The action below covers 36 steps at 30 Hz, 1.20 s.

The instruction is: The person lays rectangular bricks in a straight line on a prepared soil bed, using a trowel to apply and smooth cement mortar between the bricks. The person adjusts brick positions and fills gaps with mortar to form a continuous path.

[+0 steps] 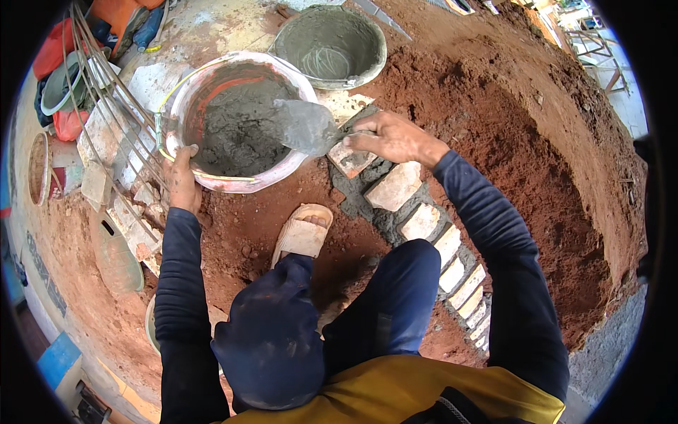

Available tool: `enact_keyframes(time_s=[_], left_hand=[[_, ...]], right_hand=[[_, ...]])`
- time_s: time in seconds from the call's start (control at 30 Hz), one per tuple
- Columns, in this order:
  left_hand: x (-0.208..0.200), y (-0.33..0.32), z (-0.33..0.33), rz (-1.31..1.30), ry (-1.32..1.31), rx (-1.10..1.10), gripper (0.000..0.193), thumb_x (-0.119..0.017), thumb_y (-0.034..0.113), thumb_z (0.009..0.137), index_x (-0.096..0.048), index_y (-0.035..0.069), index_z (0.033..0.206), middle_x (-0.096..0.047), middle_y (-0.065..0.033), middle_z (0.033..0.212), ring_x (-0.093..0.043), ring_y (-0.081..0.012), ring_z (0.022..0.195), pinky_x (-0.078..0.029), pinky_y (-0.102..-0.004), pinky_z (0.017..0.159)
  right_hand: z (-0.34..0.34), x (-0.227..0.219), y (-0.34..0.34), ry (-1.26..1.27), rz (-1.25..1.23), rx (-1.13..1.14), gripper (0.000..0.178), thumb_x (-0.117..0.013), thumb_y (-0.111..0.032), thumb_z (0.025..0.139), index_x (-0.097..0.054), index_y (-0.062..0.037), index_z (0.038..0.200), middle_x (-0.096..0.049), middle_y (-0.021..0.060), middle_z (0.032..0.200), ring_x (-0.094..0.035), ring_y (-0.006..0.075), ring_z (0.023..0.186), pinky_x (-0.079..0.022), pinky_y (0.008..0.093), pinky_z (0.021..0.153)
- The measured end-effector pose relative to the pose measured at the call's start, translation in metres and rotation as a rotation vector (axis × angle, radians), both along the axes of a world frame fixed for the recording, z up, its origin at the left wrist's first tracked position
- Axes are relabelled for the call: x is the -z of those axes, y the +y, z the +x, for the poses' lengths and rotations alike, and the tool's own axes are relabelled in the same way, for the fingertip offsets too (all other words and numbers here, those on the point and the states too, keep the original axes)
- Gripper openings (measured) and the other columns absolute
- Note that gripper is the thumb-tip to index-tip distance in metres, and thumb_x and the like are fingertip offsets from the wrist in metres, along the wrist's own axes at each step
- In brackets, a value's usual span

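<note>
The left hand's grip pinches the near-left rim of the bucket, likely heavy with soft mortar. The right hand's grip closes on the trowel, its blade over the bucket's right rim; probably light and stiff, it suits holding behind the blade.

The arms on my feed wear long navy sleeves, bunched into close creases along the forearms and ending at bare wrists. Below them I see dark blue trousers — pale dusty smudges on one knee — and a cream open-toed slide sandal with a broad band. The mustard-yellow top carries a black piece with a ridged, zip-like line.
</note>
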<state>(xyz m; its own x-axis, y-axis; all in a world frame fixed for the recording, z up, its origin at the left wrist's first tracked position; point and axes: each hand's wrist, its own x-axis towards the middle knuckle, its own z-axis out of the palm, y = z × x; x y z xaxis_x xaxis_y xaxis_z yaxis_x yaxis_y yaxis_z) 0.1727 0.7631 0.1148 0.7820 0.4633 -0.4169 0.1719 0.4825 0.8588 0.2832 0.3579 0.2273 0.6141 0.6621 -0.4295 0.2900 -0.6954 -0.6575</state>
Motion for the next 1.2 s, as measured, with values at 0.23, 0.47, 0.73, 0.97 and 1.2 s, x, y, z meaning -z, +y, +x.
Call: enact_keyframes(time_s=[0.23, 0.47, 0.73, 0.97, 1.2], left_hand=[[0.005, 0.012, 0.006, -0.033, 0.027, -0.009, 0.025, -0.072, 0.013, 0.089, -0.063, 0.003, 0.111, -0.064, -0.0078, 0.109, -0.062, -0.0208, 0.099, -0.053, -0.0390, 0.087], [0.001, 0.012, 0.006, 0.002, 0.037, 0.018, 0.024, -0.070, 0.013, 0.090, -0.062, 0.004, 0.111, -0.063, -0.0068, 0.107, -0.064, -0.0202, 0.096, -0.055, -0.0383, 0.083], [0.003, 0.015, 0.008, 0.009, 0.029, 0.046, 0.019, -0.069, 0.010, 0.090, -0.062, 0.003, 0.106, -0.062, -0.0048, 0.106, -0.063, -0.0202, 0.100, -0.054, -0.0375, 0.086], [0.006, 0.020, 0.007, 0.054, 0.068, 0.002, 0.017, -0.068, 0.010, 0.090, -0.063, 0.004, 0.105, -0.062, -0.0046, 0.105, -0.063, -0.0194, 0.097, -0.054, -0.0378, 0.085], [0.003, 0.017, 0.010, 0.061, 0.048, 0.038, 0.015, -0.067, 0.010, 0.090, -0.064, 0.004, 0.103, -0.065, -0.0057, 0.098, -0.065, -0.0211, 0.086, -0.056, -0.0391, 0.078]], right_hand=[[-0.038, 0.032, -0.097, -0.678, -0.291, 0.037, 0.038, -0.060, -0.038, 0.098, -0.068, -0.0056, 0.115, -0.070, 0.0185, 0.113, -0.067, 0.0386, 0.102, -0.057, 0.0478, 0.084], [-0.068, 0.091, -0.114, -0.613, -0.503, 0.147, 0.042, -0.058, -0.042, 0.102, -0.062, -0.0057, 0.123, -0.069, 0.0242, 0.118, -0.068, 0.0403, 0.111, -0.056, 0.0509, 0.090], [-0.113, 0.116, -0.081, -0.225, -0.397, 0.241, 0.044, -0.049, -0.040, 0.106, -0.059, 0.0011, 0.115, -0.072, 0.0275, 0.088, -0.072, 0.0468, 0.085, -0.058, 0.0543, 0.080], [-0.076, 0.157, -0.115, -0.198, -0.530, 0.354, 0.048, -0.044, -0.041, 0.108, -0.060, 0.0025, 0.119, -0.073, 0.0297, 0.097, -0.072, 0.0449, 0.095, -0.057, 0.0529, 0.087], [-0.111, 0.168, -0.080, 0.376, -0.104, 0.691, 0.061, -0.036, -0.053, 0.111, -0.066, -0.0005, 0.122, -0.067, 0.0136, 0.090, -0.063, 0.0199, 0.067, -0.058, 0.0360, 0.057]])
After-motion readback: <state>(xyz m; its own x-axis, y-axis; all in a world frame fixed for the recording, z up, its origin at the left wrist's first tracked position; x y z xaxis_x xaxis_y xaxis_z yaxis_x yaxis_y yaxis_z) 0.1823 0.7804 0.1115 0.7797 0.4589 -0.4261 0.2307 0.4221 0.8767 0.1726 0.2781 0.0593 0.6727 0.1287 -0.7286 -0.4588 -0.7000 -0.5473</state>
